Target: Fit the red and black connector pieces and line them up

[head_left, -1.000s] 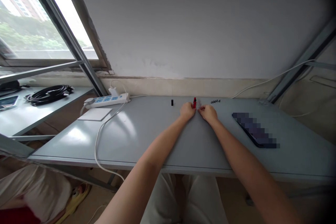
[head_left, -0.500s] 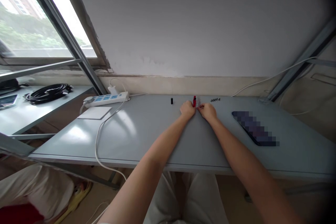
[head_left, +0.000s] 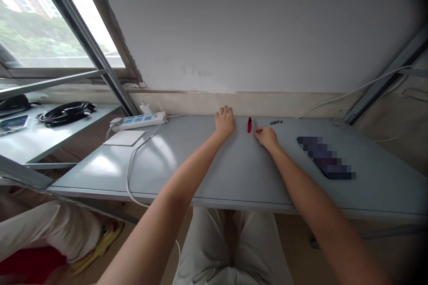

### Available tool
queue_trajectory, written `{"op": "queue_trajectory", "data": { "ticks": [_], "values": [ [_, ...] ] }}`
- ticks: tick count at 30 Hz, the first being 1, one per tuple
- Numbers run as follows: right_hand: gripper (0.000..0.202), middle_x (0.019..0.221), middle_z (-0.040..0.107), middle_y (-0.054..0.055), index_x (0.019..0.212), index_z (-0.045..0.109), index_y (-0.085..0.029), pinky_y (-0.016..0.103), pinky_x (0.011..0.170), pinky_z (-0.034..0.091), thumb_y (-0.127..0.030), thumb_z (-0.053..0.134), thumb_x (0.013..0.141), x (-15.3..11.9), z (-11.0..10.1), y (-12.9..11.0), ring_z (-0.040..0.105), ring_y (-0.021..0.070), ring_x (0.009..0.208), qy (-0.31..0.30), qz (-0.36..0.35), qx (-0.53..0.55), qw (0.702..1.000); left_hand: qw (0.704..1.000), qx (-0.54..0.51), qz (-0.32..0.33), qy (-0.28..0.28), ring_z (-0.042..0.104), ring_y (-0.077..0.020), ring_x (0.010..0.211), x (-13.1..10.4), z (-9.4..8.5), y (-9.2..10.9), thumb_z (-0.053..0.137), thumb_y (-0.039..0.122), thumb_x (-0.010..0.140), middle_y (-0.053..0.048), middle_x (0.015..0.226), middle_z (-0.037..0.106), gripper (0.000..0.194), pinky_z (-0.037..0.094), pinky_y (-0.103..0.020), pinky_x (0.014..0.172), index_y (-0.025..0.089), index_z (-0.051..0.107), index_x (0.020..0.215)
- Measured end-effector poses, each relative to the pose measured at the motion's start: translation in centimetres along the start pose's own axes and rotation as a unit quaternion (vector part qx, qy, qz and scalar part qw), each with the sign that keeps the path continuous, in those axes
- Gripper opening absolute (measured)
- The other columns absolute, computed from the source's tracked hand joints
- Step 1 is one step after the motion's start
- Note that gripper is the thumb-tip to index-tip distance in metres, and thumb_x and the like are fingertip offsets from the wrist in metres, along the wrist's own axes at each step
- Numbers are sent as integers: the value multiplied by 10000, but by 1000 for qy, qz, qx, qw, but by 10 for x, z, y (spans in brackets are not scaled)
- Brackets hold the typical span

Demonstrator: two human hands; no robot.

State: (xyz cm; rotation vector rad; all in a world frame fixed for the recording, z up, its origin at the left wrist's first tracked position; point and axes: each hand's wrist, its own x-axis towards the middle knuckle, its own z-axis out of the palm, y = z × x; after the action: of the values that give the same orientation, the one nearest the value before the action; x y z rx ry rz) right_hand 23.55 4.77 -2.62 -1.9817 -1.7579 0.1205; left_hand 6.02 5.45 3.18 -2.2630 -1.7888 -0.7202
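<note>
My left hand (head_left: 225, 122) is over the back of the grey desk, its fingers a little apart and pointing toward the wall. It covers the spot where a small black cylinder stood, and I cannot see that cylinder now. To its right, a small red object with a black part (head_left: 249, 125) stands by itself. My right hand (head_left: 266, 136) rests on the desk just right of the red object, thumb and fingertips pinched at the edge of a small clear plastic piece (head_left: 255, 124), perhaps a bag. Its exact shape is too small to tell.
Several small dark pieces (head_left: 276, 122) lie in a row behind my right hand. A dark phone-like slab (head_left: 321, 159), partly blurred out, lies right. On the left are a white power strip (head_left: 142, 119), a white flat card (head_left: 123, 138) and a trailing white cable (head_left: 129, 169).
My left hand has let go of the red object and moved left, over the black cylinder's place. The red object stays standing. My right hand has hardly moved.
</note>
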Motion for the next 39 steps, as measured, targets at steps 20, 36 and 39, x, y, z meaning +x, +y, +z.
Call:
{"op": "queue_trajectory", "data": {
  "ticks": [20, 36, 39],
  "values": [
    [303, 622, 571, 30, 768, 526, -169, 225, 531, 368, -409, 351, 830, -17, -11, -35, 480, 104, 520, -82, -81, 261, 959, 844, -505, -124, -132, 590, -181, 846, -28, 4, -31, 413, 99, 787, -138, 910, 622, 207, 466, -303, 709, 91, 592, 890],
    [341, 569, 510, 12, 688, 483, -160, 205, 451, 325, -446, 355, 824, -31, -16, -49, 405, 74, 443, -178, -51, 352, 918, 769, -613, -132, -125, 612, -130, 722, -54, -5, -9, 445, 178, 820, -129, 847, 644, 190, 473, -255, 647, 77, 567, 926],
    [298, 569, 515, 6, 665, 484, -167, 218, 515, 357, -396, 373, 820, -29, -16, -48, 445, 94, 500, -133, -110, 293, 940, 771, -610, -141, -118, 607, -124, 690, -55, -5, -9, 436, 178, 825, -137, 858, 639, 195, 470, -253, 634, 77, 565, 931]
  ]
}}
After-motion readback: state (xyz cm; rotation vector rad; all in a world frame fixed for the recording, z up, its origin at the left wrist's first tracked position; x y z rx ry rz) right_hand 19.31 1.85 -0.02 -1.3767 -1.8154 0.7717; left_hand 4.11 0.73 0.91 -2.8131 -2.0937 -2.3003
